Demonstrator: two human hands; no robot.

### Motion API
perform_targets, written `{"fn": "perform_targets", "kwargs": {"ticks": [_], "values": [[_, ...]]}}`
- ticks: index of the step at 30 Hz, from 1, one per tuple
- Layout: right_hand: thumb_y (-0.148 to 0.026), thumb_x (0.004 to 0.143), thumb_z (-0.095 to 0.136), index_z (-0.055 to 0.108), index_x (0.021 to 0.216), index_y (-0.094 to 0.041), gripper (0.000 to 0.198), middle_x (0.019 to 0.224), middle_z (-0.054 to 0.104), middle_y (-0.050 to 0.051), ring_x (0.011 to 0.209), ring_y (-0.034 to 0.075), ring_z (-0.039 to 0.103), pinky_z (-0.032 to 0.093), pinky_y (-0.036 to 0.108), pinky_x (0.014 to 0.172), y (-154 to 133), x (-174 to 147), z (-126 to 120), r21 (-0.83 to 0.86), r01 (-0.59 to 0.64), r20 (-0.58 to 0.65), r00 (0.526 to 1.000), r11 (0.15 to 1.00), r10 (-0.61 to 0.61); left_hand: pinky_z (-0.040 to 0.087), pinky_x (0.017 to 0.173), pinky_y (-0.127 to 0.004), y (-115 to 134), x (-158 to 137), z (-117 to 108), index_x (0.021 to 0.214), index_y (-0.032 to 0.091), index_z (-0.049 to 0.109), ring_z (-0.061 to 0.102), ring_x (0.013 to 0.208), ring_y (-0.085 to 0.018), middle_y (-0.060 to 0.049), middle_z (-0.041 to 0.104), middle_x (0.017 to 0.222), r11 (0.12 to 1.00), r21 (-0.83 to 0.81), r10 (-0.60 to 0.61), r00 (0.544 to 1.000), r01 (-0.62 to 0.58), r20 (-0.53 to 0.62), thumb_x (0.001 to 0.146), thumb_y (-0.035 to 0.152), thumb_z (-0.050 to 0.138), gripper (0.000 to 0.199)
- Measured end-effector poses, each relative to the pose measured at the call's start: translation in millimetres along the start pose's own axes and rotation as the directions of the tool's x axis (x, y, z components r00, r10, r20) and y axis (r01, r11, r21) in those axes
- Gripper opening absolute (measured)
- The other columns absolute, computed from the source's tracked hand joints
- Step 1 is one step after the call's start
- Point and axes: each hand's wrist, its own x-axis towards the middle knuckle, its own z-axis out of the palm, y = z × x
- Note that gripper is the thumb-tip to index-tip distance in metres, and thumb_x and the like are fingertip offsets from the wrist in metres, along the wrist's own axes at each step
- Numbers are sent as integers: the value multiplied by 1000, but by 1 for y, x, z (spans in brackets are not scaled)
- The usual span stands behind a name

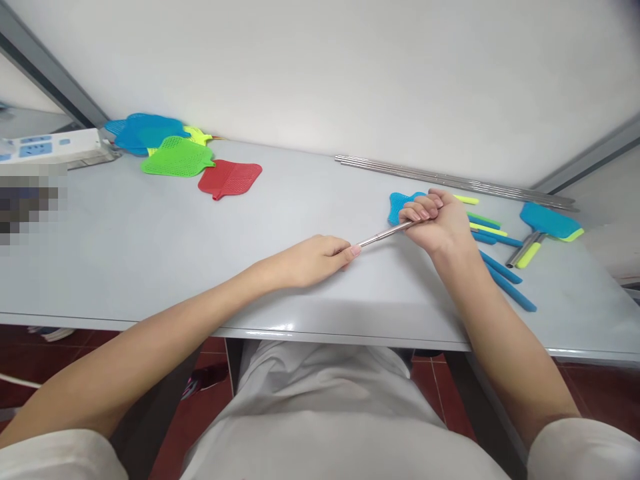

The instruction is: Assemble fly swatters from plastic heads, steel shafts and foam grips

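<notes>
A thin telescopic metal rod (384, 235) slants between my two hands above the grey table. My left hand (325, 259) pinches its lower left end between thumb and fingers. Fingers of my right hand (434, 220) are wrapped round the other end, palm turned up, and they hide that end. Just behind my right hand a blue mesh swatter head (398, 205) shows in part; whether it touches the rod I cannot tell. Blue handle sleeves (509, 283) and several green and yellow ones lie to the right of that hand, partly covered by it.
Loose swatter heads lie at the back left, among them a red one (233, 179) and a green one (177, 158). A power strip (65, 148) is further left. Metal rods (450, 180) line the back wall. At the right sits a blue-and-yellow piece (550, 221).
</notes>
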Motion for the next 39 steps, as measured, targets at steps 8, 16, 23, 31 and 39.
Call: {"fn": "perform_targets", "kwargs": {"ticks": [8,16,23,31,39], "values": [[-12,69,35,12,56,-19,27,37,12,-7,33,8,16,19,19,32,-10,2,0,37,81,2,997,996,-81,34,62,-23,-1,1,1,69,17,49,45,64,-11,2,49,66,997,-41,62,996,-64,-62,86,43,23,41],[-12,70,35,12,56,-19,28,38,12,-8,32,7,16,18,19,32,-16,1,0,47,115,13,993,992,-115,32,59,-22,-1,1,3,65,18,44,44,59,-9,3,46,61,996,7,93,988,-93,-126,87,39,24,37],[-14,69,35,12,56,-19,28,38,11,-8,32,7,16,18,19,32,-14,3,0,49,120,9,993,992,-121,29,53,-22,-2,2,6,59,18,34,37,50,-8,4,38,53,994,70,94,986,-85,-140,88,37,25,35],[-13,70,36,10,57,-19,29,38,10,-8,32,7,15,18,18,31,-7,1,0,40,176,-5,984,984,-176,30,52,-23,-2,4,8,59,18,33,37,49,-9,4,38,52,993,99,74,989,-61,-129,88,35,24,34],[-14,69,35,9,57,-18,29,39,9,-8,32,6,14,17,16,29,-1,2,0,24,221,-27,975,975,-221,30,52,-24,-3,5,10,59,19,33,38,49,-10,3,39,53,993,116,48,991,-34,-122,87,37,23,35]]}}
